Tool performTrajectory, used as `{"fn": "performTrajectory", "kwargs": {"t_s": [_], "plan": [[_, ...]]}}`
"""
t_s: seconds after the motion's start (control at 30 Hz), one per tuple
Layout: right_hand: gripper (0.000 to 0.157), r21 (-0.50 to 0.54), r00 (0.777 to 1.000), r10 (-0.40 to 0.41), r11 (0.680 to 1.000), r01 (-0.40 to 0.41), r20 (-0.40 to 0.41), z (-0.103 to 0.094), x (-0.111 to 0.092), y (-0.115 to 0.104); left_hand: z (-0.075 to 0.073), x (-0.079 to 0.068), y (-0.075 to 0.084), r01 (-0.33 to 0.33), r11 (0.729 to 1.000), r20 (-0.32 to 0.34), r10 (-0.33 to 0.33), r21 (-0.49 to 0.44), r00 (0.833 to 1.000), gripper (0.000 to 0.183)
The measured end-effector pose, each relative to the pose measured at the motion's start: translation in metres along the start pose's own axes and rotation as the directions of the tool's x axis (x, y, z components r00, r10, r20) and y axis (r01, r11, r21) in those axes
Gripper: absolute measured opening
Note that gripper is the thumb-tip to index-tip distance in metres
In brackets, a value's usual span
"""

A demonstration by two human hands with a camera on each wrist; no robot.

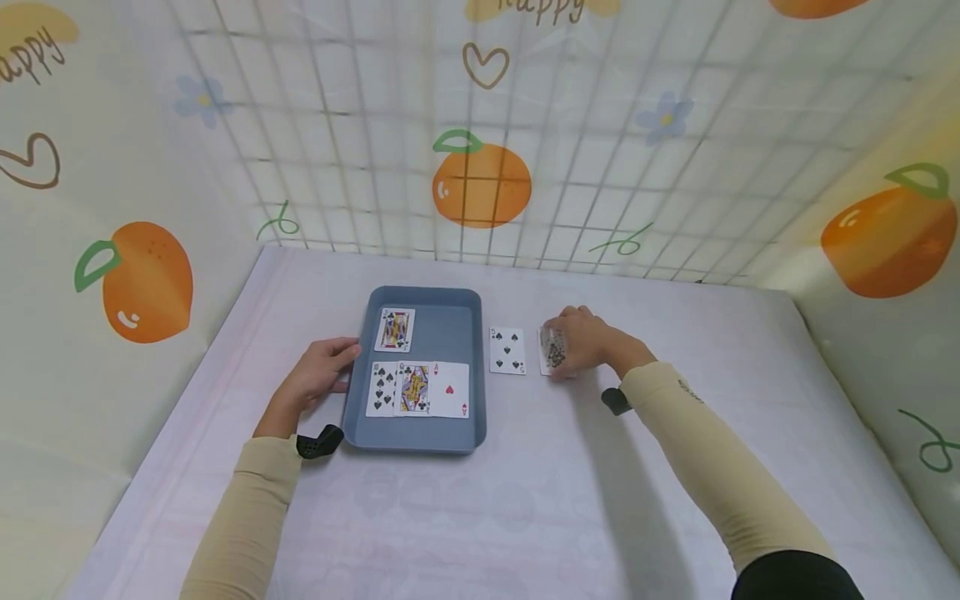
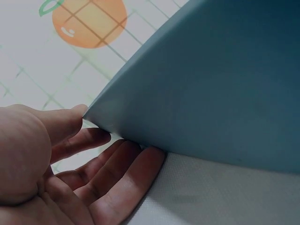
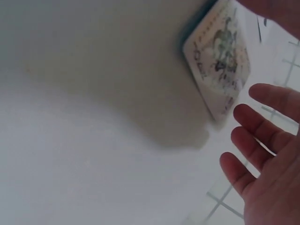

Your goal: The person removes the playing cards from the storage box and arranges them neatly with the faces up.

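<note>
Left hand [image 1: 318,375]: relaxed, open grip, fingers touching left wall of blue tray [image 1: 360,417]. Right hand [image 1: 581,340]: fingers pinching face card [image 1: 552,353] on worktop [image 1: 525,500], right of spade card [image 1: 507,350].

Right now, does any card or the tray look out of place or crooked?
Nothing is spilled or damaged. One oddity: the card under the right hand is lifted at an edge, not flat like the spade card beside it. The three cards in the tray overlap; the left hand touches its rim.

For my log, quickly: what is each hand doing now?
Left hand: open, fingers against the tray.
Right hand: holds a card by its edge.
</note>
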State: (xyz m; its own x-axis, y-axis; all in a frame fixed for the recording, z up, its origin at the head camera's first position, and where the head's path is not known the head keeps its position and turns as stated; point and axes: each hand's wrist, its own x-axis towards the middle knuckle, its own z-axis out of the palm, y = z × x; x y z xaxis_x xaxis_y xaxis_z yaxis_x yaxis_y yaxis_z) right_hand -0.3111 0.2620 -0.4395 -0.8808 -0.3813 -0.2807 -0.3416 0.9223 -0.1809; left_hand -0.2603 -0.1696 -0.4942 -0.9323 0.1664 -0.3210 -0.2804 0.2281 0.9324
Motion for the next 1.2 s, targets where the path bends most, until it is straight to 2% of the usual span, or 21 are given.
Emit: {"fn": "performTrajectory", "kwargs": {"t_s": [0.13,0.47,0.77,1.2], "plan": [[0.095,0.008,1.000,-0.021,1.000,0.021,-0.017,-0.007,0.002,-0.003,-0.002,0.000,-0.002,0.005,1.000,-0.011,-0.005,0.005,1.000,0.049],[0.090,0.063,0.993,-0.075,0.995,0.081,-0.089,-0.025,0.018,-0.021,-0.005,-0.002,-0.002,-0.001,1.000,-0.005,0.001,-0.024,1.000,0.048],[0.091,0.011,0.979,-0.158,0.987,0.161,-0.131,-0.052,0.036,-0.071,-0.002,-0.001,0.000,-0.016,1.000,-0.003,0.016,-0.018,1.000,0.048],[0.088,-0.083,0.960,-0.255,0.965,0.247,-0.117,-0.045,0.064,-0.135,-0.001,0.004,0.000,-0.011,1.000,-0.017,0.011,-0.003,1.000,0.048]]}}
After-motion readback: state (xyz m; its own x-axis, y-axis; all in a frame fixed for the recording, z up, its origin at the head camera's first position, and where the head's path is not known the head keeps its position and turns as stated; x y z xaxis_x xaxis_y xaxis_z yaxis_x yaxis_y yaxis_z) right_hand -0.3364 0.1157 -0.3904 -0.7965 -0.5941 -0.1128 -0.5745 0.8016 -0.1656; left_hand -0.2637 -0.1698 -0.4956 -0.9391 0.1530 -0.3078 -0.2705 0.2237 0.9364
